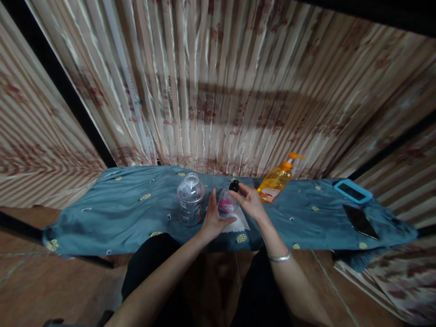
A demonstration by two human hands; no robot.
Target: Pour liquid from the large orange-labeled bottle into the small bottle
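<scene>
A small clear bottle (226, 202) with a pink label stands near the table's middle. My left hand (212, 217) cups its left side, with the fingers upright along it and the thumb across the front near the base. At the top, my right hand (251, 202) closes thumb and fingers on the black cap (234, 185). Whether the cap is still seated on the neck is hard to make out. Under and beside the bottle lies a white paper napkin (240, 222). To the left of my left hand is a larger clear plastic bottle (190, 200), upright and uncapped.
An orange pump bottle (275, 181) stands behind my right hand. At the right end lie a blue-framed device (353, 191) and a dark phone (360, 221). The narrow table has a teal patterned cloth (112, 213). A striped curtain (218, 91) hangs behind, with dark posts at both sides.
</scene>
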